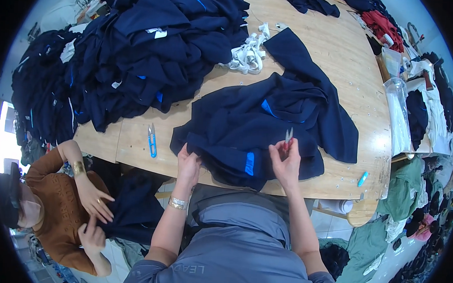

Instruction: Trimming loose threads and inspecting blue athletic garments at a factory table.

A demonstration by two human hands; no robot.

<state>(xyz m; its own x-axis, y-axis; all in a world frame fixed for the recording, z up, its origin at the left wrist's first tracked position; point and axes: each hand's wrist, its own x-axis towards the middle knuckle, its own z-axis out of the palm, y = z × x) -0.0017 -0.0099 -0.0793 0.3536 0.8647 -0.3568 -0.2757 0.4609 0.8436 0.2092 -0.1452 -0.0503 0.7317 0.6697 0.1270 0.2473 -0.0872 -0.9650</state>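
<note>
A navy garment (238, 111) with bright blue trim lies spread before me on the wooden table, one sleeve stretched toward the far side. My left hand (188, 166) pinches its near left edge. In my right hand (286, 162) is a pair of red-handled thread snips (289, 138), its blades pointing up and away from me, above the garment. A blue patch (249, 163) shows on the cloth between my two hands. Where the garment folds over itself, its underside is hidden.
A tall heap of navy garments (154, 52) covers the table's far left. Blue snips (152, 141) lie left of my left hand; white tape (248, 54) lies beyond the garment. A small turquoise tool (363, 179) sits near the right edge. A co-worker (64, 205) handles dark cloth at left.
</note>
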